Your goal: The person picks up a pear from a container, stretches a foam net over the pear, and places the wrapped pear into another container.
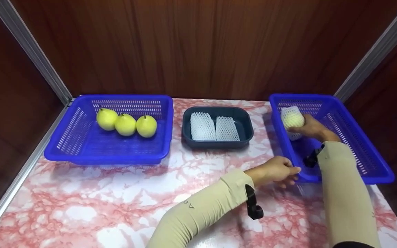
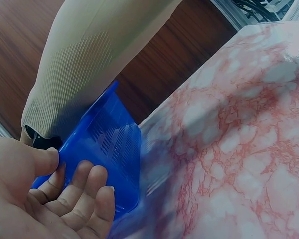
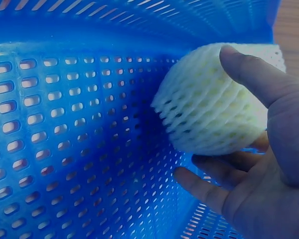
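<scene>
The right hand (image 1: 310, 126) reaches into the right-hand blue basket (image 1: 380, 179) and holds a pear in a white foam net (image 1: 293, 119), the thumb laid over one side and the fingers curled under the other; the netted pear is inside the basket, near its left wall toward the far end, with yellow-green showing through the mesh; whether it bears on the basket's bottom I cannot tell; the left hand (image 1: 277, 170) is at the near left corner of the same basket, thumb and index finger pinching the rim, the other fingers loosely bent outside the wall.

Left of that basket a dark blue-grey tray (image 1: 215, 145) carries two white foam nets, the left net (image 1: 202, 126) and the right net (image 1: 227, 128), lying side by side; farther left stands a second blue basket (image 1: 109, 158) with three yellow-green pears (image 1: 125, 125) in a row toward its far side, their stems up; the baskets and the tray stand on a red-and-white marbled desk (image 1: 81, 210), before a dark wood-grain panel (image 1: 202, 51); both forearms wear beige sleeves (image 1: 198, 210), and a black clip (image 1: 252, 203) sits at the left wrist.
</scene>
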### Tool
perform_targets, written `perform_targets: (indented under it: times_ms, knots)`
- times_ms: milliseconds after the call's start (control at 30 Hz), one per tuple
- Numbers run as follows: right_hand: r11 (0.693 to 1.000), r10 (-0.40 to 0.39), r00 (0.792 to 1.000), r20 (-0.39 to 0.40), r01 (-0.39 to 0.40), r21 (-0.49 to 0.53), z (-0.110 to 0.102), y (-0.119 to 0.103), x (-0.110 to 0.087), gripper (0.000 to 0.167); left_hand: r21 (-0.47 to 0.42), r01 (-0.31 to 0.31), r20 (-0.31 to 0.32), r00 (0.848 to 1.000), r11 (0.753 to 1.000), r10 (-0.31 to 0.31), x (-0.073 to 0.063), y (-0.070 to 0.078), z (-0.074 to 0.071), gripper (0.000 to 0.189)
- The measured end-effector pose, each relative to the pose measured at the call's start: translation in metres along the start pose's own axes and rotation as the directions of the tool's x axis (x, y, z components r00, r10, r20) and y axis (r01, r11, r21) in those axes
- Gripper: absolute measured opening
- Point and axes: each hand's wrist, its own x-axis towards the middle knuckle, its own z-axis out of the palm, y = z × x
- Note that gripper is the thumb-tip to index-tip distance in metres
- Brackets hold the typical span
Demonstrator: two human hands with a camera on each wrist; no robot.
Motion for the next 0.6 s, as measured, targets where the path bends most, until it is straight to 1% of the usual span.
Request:
perform_targets:
  times_ms: [67, 200, 300, 500, 600]
  knots:
    - [1.000, 0.024, 1.000, 0.018, -0.024, -0.007, -0.0006, 0.0007, -0.0011, 0.081, 0.002, 0.003, -0.003, 1.000, 1.000, -0.003, 0.0004, -0.0001, -0.0001, 0.028]
    - [0.999, 0.047, 0.998, 0.036, -0.046, -0.021, -0.0023, 0.0020, -0.0028, 0.084, 0.005, -0.004, 0.006, 1.000, 1.000, 0.004, 0.0006, -0.0003, -0.0008, 0.028]
    - [0.999, 0.040, 0.999, 0.037, -0.039, -0.030, -0.0038, 0.0019, -0.0042, 0.083, 0.002, -0.010, 0.014, 1.000, 1.000, 0.010, 0.0001, -0.0002, -0.0015, 0.027]
    - [0.998, 0.027, 0.999, 0.039, -0.025, -0.057, -0.0071, 0.0028, -0.0057, 0.087, -0.022, 0.007, 0.011, 1.000, 1.000, -0.007, -0.0009, -0.0002, -0.0025, 0.027]
    - [0.997, 0.030, 0.999, 0.037, -0.027, -0.066, -0.0086, 0.0024, -0.0065, 0.087, -0.013, 0.000, 0.007, 1.000, 1.000, 0.000, -0.0007, -0.0003, -0.0026, 0.027]
